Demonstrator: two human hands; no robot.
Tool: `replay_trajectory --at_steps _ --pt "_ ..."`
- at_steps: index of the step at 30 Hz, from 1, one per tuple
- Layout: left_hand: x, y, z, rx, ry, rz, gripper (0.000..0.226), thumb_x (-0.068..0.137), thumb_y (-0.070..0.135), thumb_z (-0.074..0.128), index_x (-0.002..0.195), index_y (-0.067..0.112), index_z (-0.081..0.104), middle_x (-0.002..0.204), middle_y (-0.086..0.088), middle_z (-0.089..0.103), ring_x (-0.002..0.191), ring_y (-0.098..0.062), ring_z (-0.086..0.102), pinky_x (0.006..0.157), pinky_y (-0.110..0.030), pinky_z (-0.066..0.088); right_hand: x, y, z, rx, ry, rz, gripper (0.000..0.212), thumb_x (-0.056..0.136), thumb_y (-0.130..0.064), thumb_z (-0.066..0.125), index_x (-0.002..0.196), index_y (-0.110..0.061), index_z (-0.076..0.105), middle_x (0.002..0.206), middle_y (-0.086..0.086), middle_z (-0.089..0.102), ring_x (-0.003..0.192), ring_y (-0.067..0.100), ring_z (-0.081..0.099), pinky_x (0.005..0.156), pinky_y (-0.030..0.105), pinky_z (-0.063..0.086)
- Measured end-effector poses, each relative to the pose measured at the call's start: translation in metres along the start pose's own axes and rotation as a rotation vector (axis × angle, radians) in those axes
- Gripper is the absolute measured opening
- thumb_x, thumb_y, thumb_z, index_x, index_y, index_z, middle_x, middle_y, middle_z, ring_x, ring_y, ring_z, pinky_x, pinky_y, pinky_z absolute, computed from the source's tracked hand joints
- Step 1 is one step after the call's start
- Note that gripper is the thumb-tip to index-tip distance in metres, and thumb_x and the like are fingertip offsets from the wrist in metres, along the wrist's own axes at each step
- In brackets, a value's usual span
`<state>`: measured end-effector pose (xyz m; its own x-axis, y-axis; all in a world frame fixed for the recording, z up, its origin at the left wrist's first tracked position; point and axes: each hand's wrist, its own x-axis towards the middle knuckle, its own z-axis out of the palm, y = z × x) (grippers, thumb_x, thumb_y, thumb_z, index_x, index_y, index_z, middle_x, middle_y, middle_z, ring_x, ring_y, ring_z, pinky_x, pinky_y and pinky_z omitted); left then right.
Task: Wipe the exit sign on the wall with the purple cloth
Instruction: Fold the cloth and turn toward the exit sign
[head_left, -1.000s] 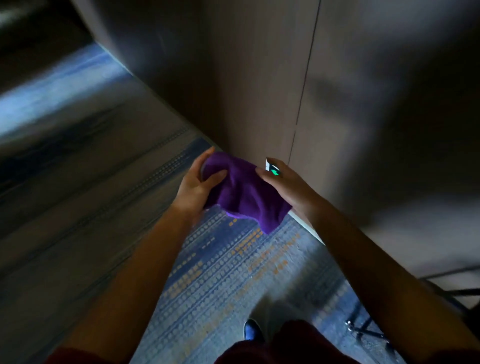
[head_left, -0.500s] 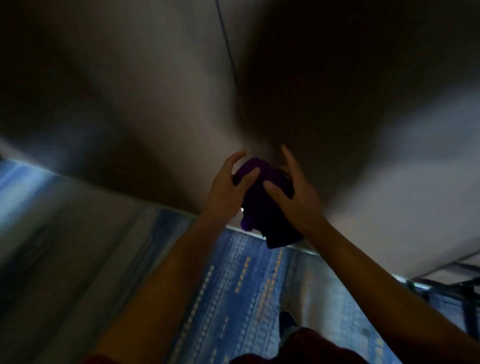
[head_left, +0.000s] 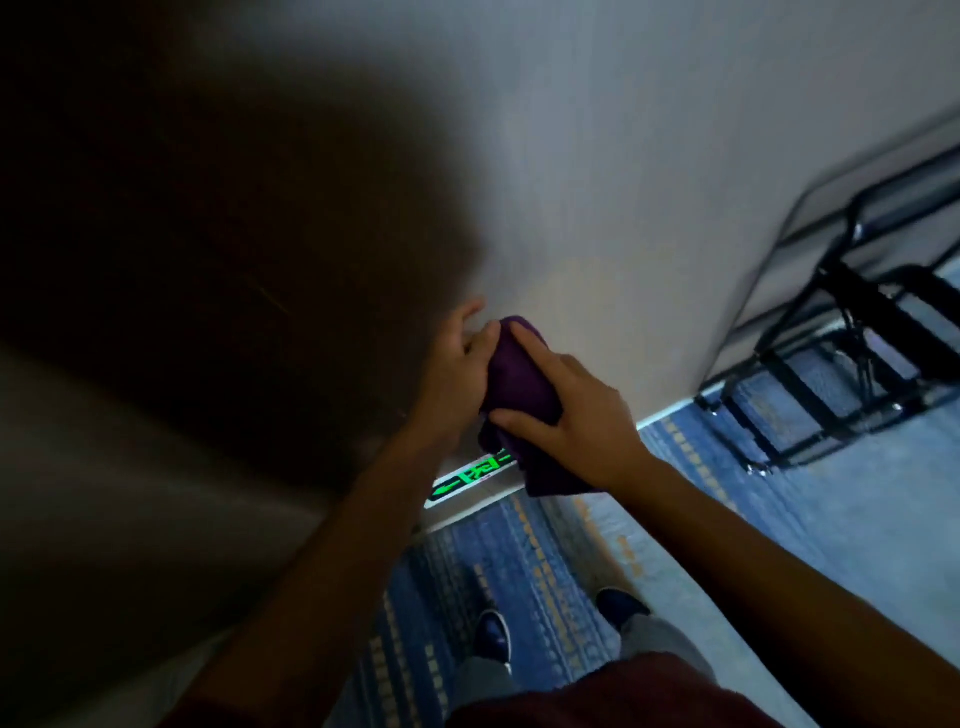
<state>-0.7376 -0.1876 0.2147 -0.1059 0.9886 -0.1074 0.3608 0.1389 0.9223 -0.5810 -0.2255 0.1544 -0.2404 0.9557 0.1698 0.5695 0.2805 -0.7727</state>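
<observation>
Green exit sign (head_left: 470, 475) now in view below both hands (head_left: 519, 395) gripping purple cloth (head_left: 519, 384).

The floor (head_left: 810, 525) is blue carpet with rows of orange and pale marks. Two dark shoes (head_left: 492, 635) stand on it near the wall (head_left: 597, 182). A black metal frame (head_left: 831, 384) on small casters rests on it at right.
</observation>
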Motion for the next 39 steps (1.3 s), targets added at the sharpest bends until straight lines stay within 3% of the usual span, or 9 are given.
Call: replay_trajectory --at_steps 3,7,14,18,22,24,27,32,39 --pt "0.006 -0.027 0.003 0.010 -0.136 0.054 0.035 0.102 0.014 0.055 0.137 0.020 0.057 0.097 0.000 0.064 0.085 -0.013 0.062 0.078 -0.029 0.054 -0.026 -0.002 0.024 -0.036 0.097 0.166 0.089 0.081 -0.084 0.052 0.155 -0.064 0.007 0.120 -0.001 0.066 0.103 0.029 0.070 0.088 0.041 0.056" --pt "-0.007 -0.052 -0.007 -0.022 -0.367 0.159 0.040 0.101 0.011 0.054 0.140 0.022 0.056 0.095 -0.003 0.068 0.079 -0.007 0.063 0.076 -0.023 0.054 -0.066 -0.022 0.060 -0.025 0.275 0.348 0.081 0.084 -0.083 0.046 0.157 -0.059 0.019 0.114 -0.001 0.066 0.103 0.030 0.070 0.089 0.041 0.055" --pt "-0.063 -0.065 -0.024 -0.142 -0.732 0.237 0.038 0.096 0.027 0.066 0.133 0.019 0.066 0.124 0.009 0.072 0.116 -0.005 0.067 0.095 -0.020 0.051 -0.136 -0.067 0.086 0.107 0.632 0.467 0.060 0.097 -0.057 0.055 0.152 -0.037 0.049 0.122 0.005 0.072 0.107 0.022 0.070 0.096 0.037 0.053" --pt "-0.092 -0.072 -0.029 -0.259 -0.758 0.005 0.060 0.081 0.055 0.076 0.135 0.041 0.056 0.131 0.001 0.070 0.115 -0.019 0.070 0.092 -0.040 0.057 -0.171 -0.082 0.096 0.122 0.784 0.515 0.052 0.101 -0.053 0.052 0.151 -0.037 0.051 0.134 0.002 0.068 0.120 0.013 0.065 0.103 0.029 0.049" --pt "-0.135 -0.099 -0.038 -0.187 -0.843 0.040 0.069 0.077 0.065 0.076 0.138 0.046 0.051 0.131 0.009 0.069 0.121 -0.013 0.067 0.104 -0.046 0.053 -0.194 -0.097 0.113 0.258 0.865 0.570 0.044 0.108 -0.052 0.036 0.149 -0.044 0.051 0.146 -0.008 0.061 0.134 0.006 0.056 0.114 0.036 0.045" --pt "-0.158 -0.111 -0.039 -0.208 -0.819 0.093 0.083 0.079 0.062 0.076 0.150 0.035 0.042 0.136 0.008 0.066 0.128 -0.012 0.062 0.108 -0.043 0.050 -0.207 -0.106 0.122 0.295 0.881 0.592 0.041 0.107 -0.047 0.042 0.147 -0.044 0.053 0.140 -0.015 0.062 0.124 -0.011 0.056 0.109 0.023 0.045" --pt "-0.183 -0.124 -0.042 -0.255 -0.737 0.097 0.087 0.084 0.049 0.078 0.156 0.033 0.033 0.127 0.016 0.070 0.122 -0.009 0.066 0.098 -0.029 0.055 -0.233 -0.122 0.132 0.326 0.883 0.621 0.043 0.104 -0.035 0.056 0.146 -0.043 0.055 0.131 -0.028 0.058 0.111 -0.028 0.052 0.098 0.003 0.041" --pt "-0.208 -0.144 -0.058 -0.160 -0.731 0.307 0.070 0.095 0.026 0.063 0.156 0.038 0.031 0.156 0.001 0.048 0.141 -0.016 0.051 0.117 -0.046 0.041 -0.272 -0.141 0.150 0.293 0.868 0.624 0.057 0.100 -0.038 0.064 0.152 -0.049 0.044 0.132 -0.017 0.064 0.119 -0.001 0.062 0.098 0.011 0.048" --pt "-0.201 -0.158 -0.079 -0.059 -0.820 0.262 0.079 0.096 0.014 0.056 0.141 0.072 0.028 0.161 -0.002 0.040 0.142 -0.020 0.049 0.116 -0.053 0.041 -0.264 -0.145 0.201 0.368 0.857 0.679 0.061 0.099 -0.050 0.061 0.154 -0.053 0.034 0.138 -0.020 0.055 0.126 -0.001 0.053 0.094 0.001 0.039"
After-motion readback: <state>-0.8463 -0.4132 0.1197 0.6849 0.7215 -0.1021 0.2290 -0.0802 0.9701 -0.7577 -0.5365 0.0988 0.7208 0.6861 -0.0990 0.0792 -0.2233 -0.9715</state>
